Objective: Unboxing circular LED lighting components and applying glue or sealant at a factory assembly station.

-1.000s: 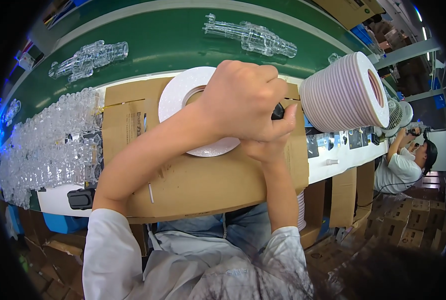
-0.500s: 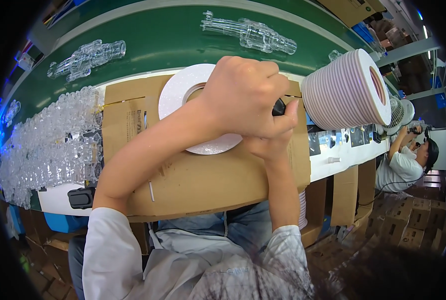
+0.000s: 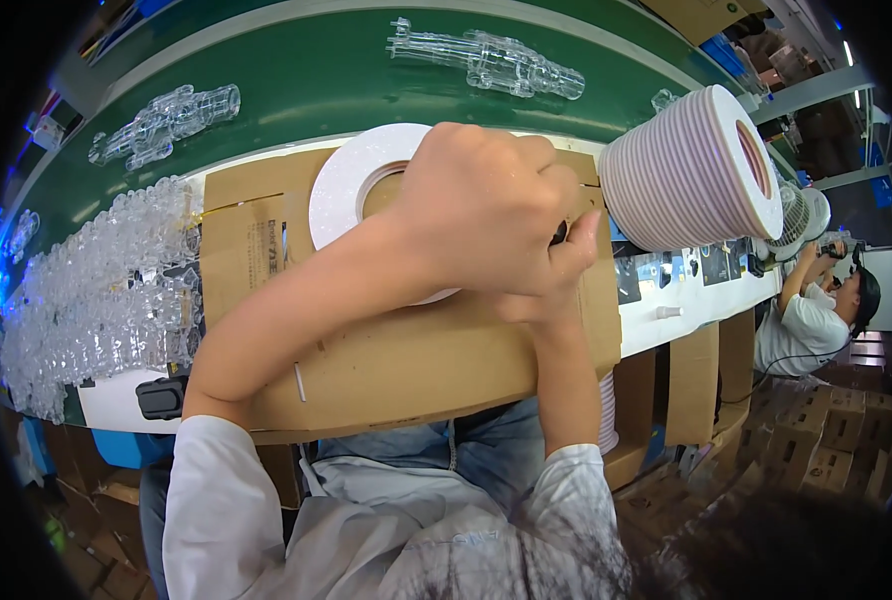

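My left hand point(image 3: 486, 205) is closed in a fist and crosses over my right hand, its knuckles up. My right hand point(image 3: 538, 303) is closed just beneath it, with the thumb sticking up at the right. A small rounded black object point(image 3: 560, 233) peeks out between the hands, mostly hidden by the fingers. Below them a flat white ring point(image 3: 338, 200) like a wide tape roll lies on a brown cardboard sheet point(image 3: 406, 375); my left forearm hides part of it. What my left fist encloses cannot be seen.
A tall stack of white rings point(image 3: 671, 175) lies on its side at right. Heaped clear plastic parts point(image 3: 106, 300) fill the left, beside a black clip-like object point(image 3: 161, 398). More clear parts point(image 3: 486, 62) lie on the green belt point(image 3: 306, 75). A fan point(image 3: 804, 215) and a co-worker point(image 3: 806, 325) are at far right.
Both closed hands stay together above the cardboard, turned slightly. Less of the black object shows now. The clear parts on the belt appear a little farther left.
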{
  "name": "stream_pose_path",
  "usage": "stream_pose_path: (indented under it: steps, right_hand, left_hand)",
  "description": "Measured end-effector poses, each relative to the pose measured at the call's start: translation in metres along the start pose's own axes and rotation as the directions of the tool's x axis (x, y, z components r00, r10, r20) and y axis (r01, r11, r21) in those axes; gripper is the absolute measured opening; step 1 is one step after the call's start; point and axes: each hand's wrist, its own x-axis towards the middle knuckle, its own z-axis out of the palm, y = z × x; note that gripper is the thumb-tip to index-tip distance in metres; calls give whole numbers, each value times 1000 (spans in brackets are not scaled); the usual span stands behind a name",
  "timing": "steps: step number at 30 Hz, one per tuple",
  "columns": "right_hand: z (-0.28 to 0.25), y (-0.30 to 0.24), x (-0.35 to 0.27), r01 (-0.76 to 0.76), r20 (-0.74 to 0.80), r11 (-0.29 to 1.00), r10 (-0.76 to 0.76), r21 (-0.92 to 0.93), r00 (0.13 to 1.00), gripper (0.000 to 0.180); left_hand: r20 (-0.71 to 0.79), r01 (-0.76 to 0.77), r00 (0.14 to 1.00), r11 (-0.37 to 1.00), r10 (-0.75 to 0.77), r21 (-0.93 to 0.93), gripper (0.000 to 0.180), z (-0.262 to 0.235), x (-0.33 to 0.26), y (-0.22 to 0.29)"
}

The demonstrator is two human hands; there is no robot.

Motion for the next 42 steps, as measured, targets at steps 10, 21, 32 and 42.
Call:
stream_pose_path:
  steps: [10, 21, 32, 42]
  right_hand:
    - [3, -1, 7, 32, -33, 982, -26, 186, 999, 42]
    - [1, 3, 14, 89, -77, 955, -69, 281, 995, 46]
    - [-2, -12, 4, -113, 114, 974, 91, 196, 989, 41]
    - [12, -21, -4, -360, 311, 821, 236, 443, 921, 46]
  left_hand:
    - [-30, -10, 1000, 998, 8, -55, 21, 2, 0, -1]
    - [-17, -17, 1000, 1000, 16, -22, 18, 4, 0, -2]
    - [35, 23, 999, 1000, -22, -18, 19, -10, 7, 15]
    - [234, 88, 966, 992, -107, 90, 24, -10, 1, 4]
